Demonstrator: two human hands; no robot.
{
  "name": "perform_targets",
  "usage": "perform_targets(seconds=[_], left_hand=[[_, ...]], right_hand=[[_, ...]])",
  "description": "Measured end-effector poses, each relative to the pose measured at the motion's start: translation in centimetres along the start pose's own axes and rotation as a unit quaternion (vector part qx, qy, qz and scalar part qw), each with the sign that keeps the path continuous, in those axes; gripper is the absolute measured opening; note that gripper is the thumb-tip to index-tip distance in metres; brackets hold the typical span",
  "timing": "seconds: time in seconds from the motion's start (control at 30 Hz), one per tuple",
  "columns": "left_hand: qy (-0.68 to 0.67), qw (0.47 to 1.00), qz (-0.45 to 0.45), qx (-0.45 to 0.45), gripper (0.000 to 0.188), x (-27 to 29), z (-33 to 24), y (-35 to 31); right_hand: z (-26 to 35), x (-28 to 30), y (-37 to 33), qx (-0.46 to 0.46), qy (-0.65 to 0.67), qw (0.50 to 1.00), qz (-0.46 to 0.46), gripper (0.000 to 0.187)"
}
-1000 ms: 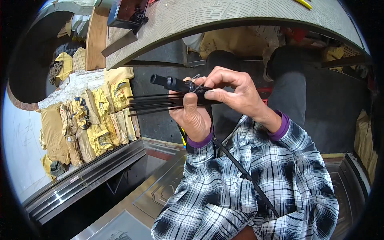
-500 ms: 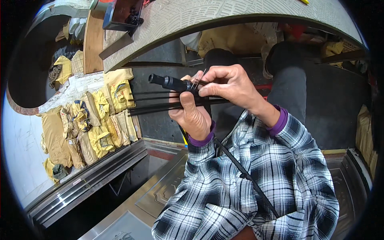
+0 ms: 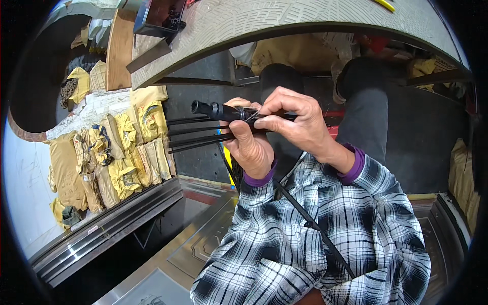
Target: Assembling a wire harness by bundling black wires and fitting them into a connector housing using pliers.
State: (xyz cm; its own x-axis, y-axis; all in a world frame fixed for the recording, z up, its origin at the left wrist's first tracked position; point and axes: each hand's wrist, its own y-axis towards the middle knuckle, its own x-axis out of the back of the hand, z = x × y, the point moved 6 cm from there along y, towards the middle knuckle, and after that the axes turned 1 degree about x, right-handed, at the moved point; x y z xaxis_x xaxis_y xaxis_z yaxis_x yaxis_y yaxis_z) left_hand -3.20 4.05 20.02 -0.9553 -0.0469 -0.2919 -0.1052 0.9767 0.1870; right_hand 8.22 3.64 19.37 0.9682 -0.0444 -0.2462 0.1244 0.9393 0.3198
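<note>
Above my lap, my left hand (image 3: 252,151) is wrapped round a black tubular hub (image 3: 221,111) with several thin black rods (image 3: 199,139), like part of an umbrella frame. The stepped tube points left, and the rods stick out leftward beneath it. Its thumb lies along the near side of the tube. My right hand (image 3: 301,118) is closed in a pinch at the hub's right end, thumb against forefinger. Beside those fingertips shows a thin shiny wire (image 3: 252,116). What exactly the right fingertips grip is partly hidden.
A table with a patterned top (image 3: 244,14) curves across the far side, bearing a dark box (image 3: 158,18) of small black parts and a yellow tool (image 3: 385,5). Several brown and yellow packets (image 3: 109,152) lie at left, near a wooden board (image 3: 120,51). My knees are below the table edge.
The wire that stood up at the hub now lies lower, across it. My right fingers have shifted slightly at the hub's end. The tube's tip has tilted slightly, and the rods sit a little differently.
</note>
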Motion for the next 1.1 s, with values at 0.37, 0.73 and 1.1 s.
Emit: perform_targets(seconds=[0.37,0.73,1.1], left_hand=[[0.035,0.999,0.003,-0.037,0.054,-0.3,-0.3,0.4],[0.024,0.999,-0.013,-0.024,0.053,0.1,0.0,0.2],[0.053,0.997,-0.012,-0.058,0.054,0.1,-0.3,0.5]], right_hand=[[-0.7,0.2,0.5,-0.084,0.020,0.995,0.040,0.015],[0.3,0.1,0.3,0.026,-0.063,0.997,-0.026,0.020],[-1.1,-0.7,0.9,-0.098,0.012,0.994,0.042,0.020]])
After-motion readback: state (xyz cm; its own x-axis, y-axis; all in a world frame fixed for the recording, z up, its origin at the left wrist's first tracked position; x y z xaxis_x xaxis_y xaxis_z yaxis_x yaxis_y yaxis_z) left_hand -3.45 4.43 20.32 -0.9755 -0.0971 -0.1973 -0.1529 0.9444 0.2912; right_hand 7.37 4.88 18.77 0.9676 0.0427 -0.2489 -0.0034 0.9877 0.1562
